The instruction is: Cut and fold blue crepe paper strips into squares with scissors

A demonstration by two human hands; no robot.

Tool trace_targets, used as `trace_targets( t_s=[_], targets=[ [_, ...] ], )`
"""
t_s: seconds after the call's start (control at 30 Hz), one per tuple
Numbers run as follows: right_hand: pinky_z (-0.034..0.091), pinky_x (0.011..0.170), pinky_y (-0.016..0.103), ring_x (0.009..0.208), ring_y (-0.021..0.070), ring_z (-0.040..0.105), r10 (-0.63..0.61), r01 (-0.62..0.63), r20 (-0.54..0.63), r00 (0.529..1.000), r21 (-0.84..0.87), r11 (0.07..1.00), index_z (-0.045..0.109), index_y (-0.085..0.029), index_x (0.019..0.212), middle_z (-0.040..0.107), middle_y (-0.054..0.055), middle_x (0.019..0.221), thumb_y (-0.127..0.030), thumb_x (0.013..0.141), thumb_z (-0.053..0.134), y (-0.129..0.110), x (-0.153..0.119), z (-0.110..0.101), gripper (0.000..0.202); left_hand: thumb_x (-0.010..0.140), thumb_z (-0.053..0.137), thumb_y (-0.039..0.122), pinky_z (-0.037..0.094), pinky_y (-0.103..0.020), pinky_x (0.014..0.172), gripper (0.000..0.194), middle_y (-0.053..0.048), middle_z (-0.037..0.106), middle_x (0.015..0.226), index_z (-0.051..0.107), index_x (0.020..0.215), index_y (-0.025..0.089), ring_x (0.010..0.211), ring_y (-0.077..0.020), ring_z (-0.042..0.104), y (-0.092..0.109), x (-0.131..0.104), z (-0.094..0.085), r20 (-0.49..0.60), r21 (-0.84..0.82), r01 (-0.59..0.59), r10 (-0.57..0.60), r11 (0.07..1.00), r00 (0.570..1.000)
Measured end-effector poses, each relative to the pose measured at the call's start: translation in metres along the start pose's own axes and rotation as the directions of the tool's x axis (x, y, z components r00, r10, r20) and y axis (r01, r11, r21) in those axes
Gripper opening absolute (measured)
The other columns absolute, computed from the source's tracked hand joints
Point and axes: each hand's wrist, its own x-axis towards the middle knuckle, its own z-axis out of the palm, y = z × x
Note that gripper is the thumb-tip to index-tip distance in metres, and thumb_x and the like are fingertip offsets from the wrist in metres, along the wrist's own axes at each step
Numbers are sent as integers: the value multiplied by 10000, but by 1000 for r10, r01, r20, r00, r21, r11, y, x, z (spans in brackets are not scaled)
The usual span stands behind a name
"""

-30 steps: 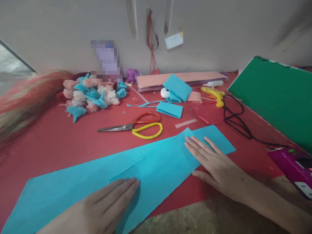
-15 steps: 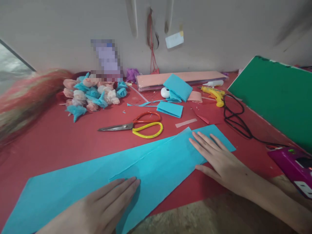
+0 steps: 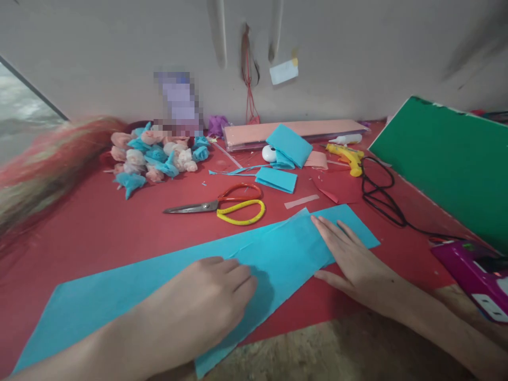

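Curling its fingers under, the left hand has moved up from lying flat and now sits over the middle of the blue paper on the red tabletop; whether it pinches anything, I can't tell. The right hand stays spread open near the sheet's right end, seemingly steadying it. Beyond lie scissors, a folded blue piece and paper flowers.

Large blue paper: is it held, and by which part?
The right hand lies flat on the paper near its right end, gripping nothing. The left hand curls over the middle; whether it grips is hidden.
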Motion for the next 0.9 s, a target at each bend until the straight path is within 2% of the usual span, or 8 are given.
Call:
trace_targets(
  t_s=[0.07,0.13,0.2,0.27,0.4,0.6,0.77,0.9],
  targets=[
    [309,1080,504,1399,247,212,-2,2,-10,1000,-2,1000,-120,-139,1474,307,148,1497,-527,906,387,0,0,0,855,913,412,144,497,-312,787,204,-71,671,925,594,1005,155,843,-185,626,-2,34,9,-8,6,-73,73,997,997],
    [309,1080,507,1395,251,224,-11,11,-21,1000,-4,1000,-141,-135,1469,320,157,1489,-531,903,392,-1,0,-1,873,905,425,151,474,-355,874,219,-107,662,1044,588,1048,115,982,-223,607,-6,65,23,-57,32,-120,122,992,991],
    [313,1077,509,1392,253,233,-19,19,-25,999,-7,1000,-144,-131,1468,326,163,1485,-526,903,396,-2,0,-1,876,898,415,157,410,-393,989,286,-145,606,1209,571,1118,61,1127,-251,549,-12,89,39,-88,55,-113,117,992,989],
    [315,1076,508,1390,255,239,-24,24,-34,999,-11,1000,-135,-120,1469,327,172,1482,-515,908,395,-3,0,-2,867,899,391,190,329,-419,1069,386,-168,510,1343,509,1231,33,1263,-265,446,-17,103,53,-107,49,-80,85,996,991],
    [308,1083,494,1394,251,226,-30,29,-64,997,-17,999,-88,-100,1476,320,174,1485,-504,913,388,-3,0,-2,841,916,328,267,232,-439,1121,519,-205,364,1448,392,1350,-10,1367,-292,301,-20,108,64,-42,12,8,-7,1000,999],
    [293,1087,479,1407,256,183,-125,117,-53,991,-134,984,17,-42,1475,275,165,1505,-502,912,398,2,-12,-8,821,924,304,267,179,-434,1138,520,-190,332,1469,382,1364,0,1384,-283,267,-17,105,61,2,27,26,-26,999,1000],
    [361,1017,469,1358,268,309,-156,148,-22,987,-215,965,131,-75,1475,344,134,1478,-537,886,416,9,-40,-17,802,924,305,271,180,-447,1130,517,-196,374,1444,395,1350,-7,1368,-294,297,-17,107,61,-8,66,9,-9,998,1000],
    [375,979,490,1273,277,437,-192,177,-47,980,-232,957,228,-123,1460,489,111,1385,-516,883,433,13,-53,-29,728,933,292,266,159,-465,1131,507,-203,380,1439,395,1345,-11,1362,-301,307,-15,106,60,-20,88,2,0,996,1000]
  ],
)
